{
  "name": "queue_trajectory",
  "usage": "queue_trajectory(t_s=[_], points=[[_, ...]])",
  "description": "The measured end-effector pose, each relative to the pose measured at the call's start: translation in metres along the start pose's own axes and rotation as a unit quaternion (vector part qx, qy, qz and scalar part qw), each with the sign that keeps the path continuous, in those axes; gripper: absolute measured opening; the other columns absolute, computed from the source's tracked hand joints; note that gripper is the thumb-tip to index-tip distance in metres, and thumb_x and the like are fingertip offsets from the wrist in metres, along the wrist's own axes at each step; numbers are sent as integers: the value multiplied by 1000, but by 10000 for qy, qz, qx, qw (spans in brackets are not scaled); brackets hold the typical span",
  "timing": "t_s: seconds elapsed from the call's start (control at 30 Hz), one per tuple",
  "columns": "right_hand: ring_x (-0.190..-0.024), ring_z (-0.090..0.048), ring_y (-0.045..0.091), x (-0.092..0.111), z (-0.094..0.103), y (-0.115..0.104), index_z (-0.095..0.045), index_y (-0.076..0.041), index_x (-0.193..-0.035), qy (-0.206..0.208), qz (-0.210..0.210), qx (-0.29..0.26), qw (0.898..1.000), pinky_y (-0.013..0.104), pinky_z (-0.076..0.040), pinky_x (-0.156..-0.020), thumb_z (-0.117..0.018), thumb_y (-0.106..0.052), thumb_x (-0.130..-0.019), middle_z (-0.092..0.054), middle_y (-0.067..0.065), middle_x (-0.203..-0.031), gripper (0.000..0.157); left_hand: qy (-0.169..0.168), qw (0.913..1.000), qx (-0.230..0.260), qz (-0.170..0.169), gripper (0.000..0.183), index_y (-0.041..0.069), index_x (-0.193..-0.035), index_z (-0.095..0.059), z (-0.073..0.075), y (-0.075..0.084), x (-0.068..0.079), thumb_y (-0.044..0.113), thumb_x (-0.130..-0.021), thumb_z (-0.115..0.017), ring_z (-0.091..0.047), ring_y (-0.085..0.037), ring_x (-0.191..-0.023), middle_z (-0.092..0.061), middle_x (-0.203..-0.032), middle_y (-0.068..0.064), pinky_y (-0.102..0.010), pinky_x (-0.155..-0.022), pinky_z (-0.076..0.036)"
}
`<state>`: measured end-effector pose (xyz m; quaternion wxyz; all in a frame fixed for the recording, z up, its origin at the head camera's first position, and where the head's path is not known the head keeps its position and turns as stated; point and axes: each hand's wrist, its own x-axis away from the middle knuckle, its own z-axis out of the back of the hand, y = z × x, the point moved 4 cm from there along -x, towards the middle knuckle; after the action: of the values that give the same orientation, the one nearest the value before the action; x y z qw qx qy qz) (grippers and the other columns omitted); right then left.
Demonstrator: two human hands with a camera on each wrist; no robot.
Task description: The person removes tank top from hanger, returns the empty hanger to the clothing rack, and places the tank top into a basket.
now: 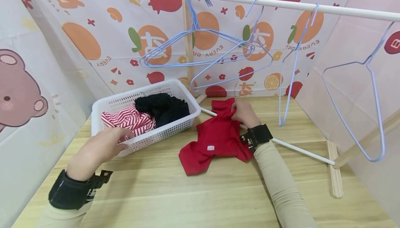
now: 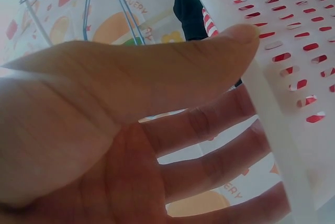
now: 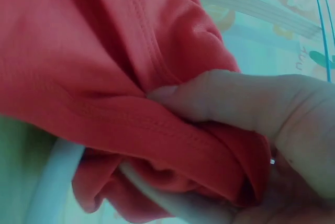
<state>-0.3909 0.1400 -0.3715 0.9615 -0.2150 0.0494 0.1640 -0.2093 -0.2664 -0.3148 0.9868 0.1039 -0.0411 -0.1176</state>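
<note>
A red short-sleeved garment [image 1: 215, 136] with a small white label lies spread on the wooden table. My right hand [image 1: 245, 113] pinches its far right part between thumb and fingers; the right wrist view shows the thumb pressing into folds of the red cloth [image 3: 131, 114]. At the left, my left hand [image 1: 101, 148] is at the near rim of a white perforated basket [image 1: 162, 136]. In the left wrist view its thumb [image 2: 209, 56] overlaps the rim, and the other fingertips pass behind it. Inside the basket are a red-and-white striped garment [image 1: 131, 118] and a black garment [image 1: 164, 108].
Above the table runs a white rail [image 1: 281, 4] on wooden posts, bearing several blue wire hangers [image 1: 200, 61]. A hanger [image 1: 375, 92] hangs low at the right. The rack's lower white bar [image 1: 303, 151] crosses the table to a wooden foot [image 1: 335, 172], passing beneath the red garment.
</note>
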Motion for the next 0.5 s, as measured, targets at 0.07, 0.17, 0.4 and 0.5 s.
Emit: queue_trajectory(t_s=[0.07,0.17,0.4,0.5], points=[[-82,-59,29,1,5,-1,-72,-2,-84,155,26,-83,9998,34,-47,-69,-79,-1,-72,-70,14,-87,14,-3,10000,-19,-14,23,7,-107,-75,0,0,0,4,-85,-82,-64,-25,-81,-74,-93,-11,-47,-70,-57],[-79,-59,28,3,13,-5,-72,-2,-83,340,55,-320,9989,31,-46,-63,-77,1,-74,-70,14,-84,11,-26,10000,-25,11,24,7,-107,-76,0,1,0,4,-85,-82,-65,-26,-82,-74,-94,-12,-48,-70,-57],[-87,-59,29,11,32,-20,-74,-1,-83,399,96,-397,9984,33,-48,-68,-80,1,-76,-67,16,-94,9,-31,10000,-22,39,25,5,-108,-76,1,1,0,4,-84,-83,-65,-27,-82,-75,-96,-14,-50,-73,-58],[-92,-59,30,14,39,-25,-76,0,-86,358,80,-353,9987,38,-51,-74,-82,0,-76,-67,17,-98,12,4,10000,-29,1,25,5,-108,-76,1,1,0,4,-84,-83,-66,-27,-82,-75,-96,-14,-50,-73,-58]])
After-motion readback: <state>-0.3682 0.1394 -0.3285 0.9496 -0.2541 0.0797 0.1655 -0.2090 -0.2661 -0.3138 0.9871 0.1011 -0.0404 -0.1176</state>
